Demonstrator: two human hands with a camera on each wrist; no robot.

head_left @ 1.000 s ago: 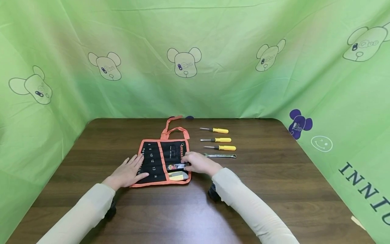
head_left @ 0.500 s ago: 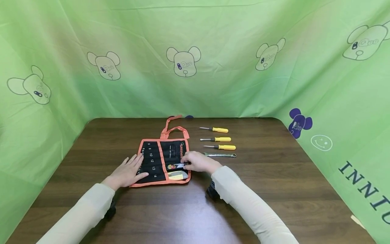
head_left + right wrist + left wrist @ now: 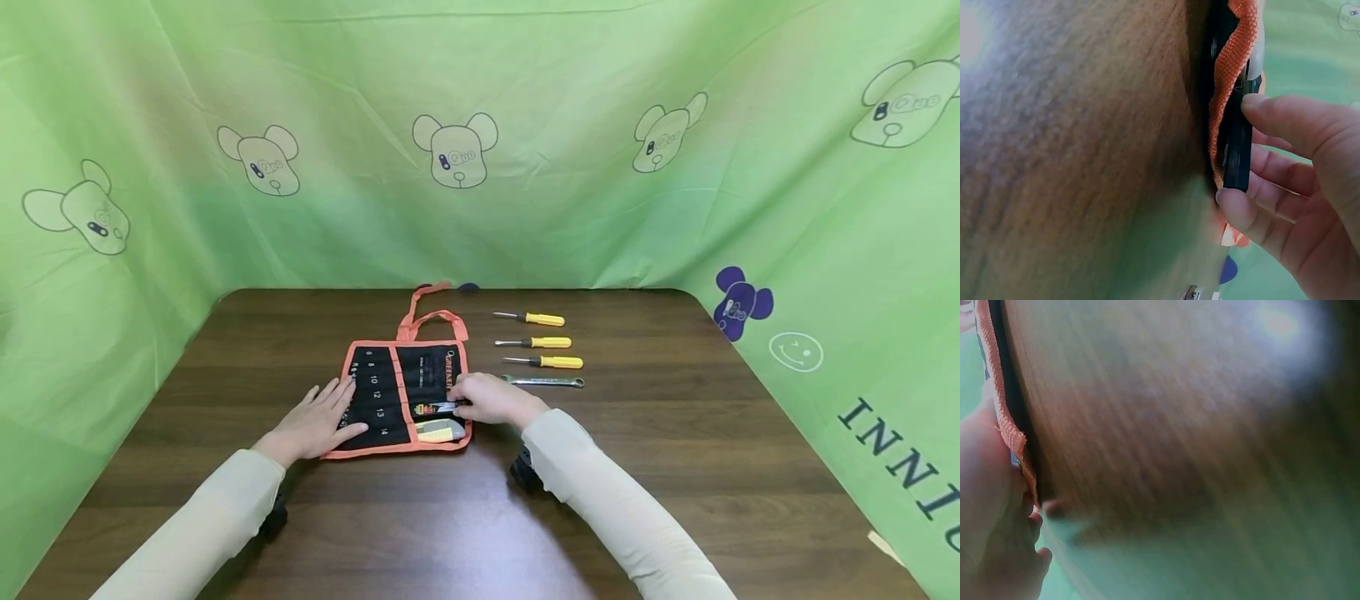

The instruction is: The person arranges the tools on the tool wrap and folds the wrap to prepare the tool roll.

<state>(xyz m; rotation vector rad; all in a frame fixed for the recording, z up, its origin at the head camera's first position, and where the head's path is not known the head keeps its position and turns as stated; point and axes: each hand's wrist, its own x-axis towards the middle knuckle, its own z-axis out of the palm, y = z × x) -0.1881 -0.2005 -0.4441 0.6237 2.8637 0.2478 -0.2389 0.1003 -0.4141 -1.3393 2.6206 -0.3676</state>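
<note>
A black tool roll (image 3: 427, 367) with orange edging lies spread out on the table, numbered pockets on its left half. My left hand (image 3: 309, 423) rests flat on its left side, fingers straight. In the head view, my right hand (image 3: 495, 400) is at the roll's right edge, holding a slim black case with a coloured label (image 3: 426, 409) that lies over a pocket. The right wrist view has the thumb and fingers pinching the black case (image 3: 1238, 150) beside the orange trim (image 3: 1225, 81). Just below it, a yellow and grey utility knife (image 3: 439, 430) sits in a pocket.
Right of the roll lie three yellow-handled screwdrivers (image 3: 551, 342) in a column, with a combination wrench (image 3: 543, 382) beneath them. Orange tie straps (image 3: 438, 316) extend from the roll's far edge. A green printed curtain (image 3: 457, 233) hangs behind the wooden table (image 3: 480, 525).
</note>
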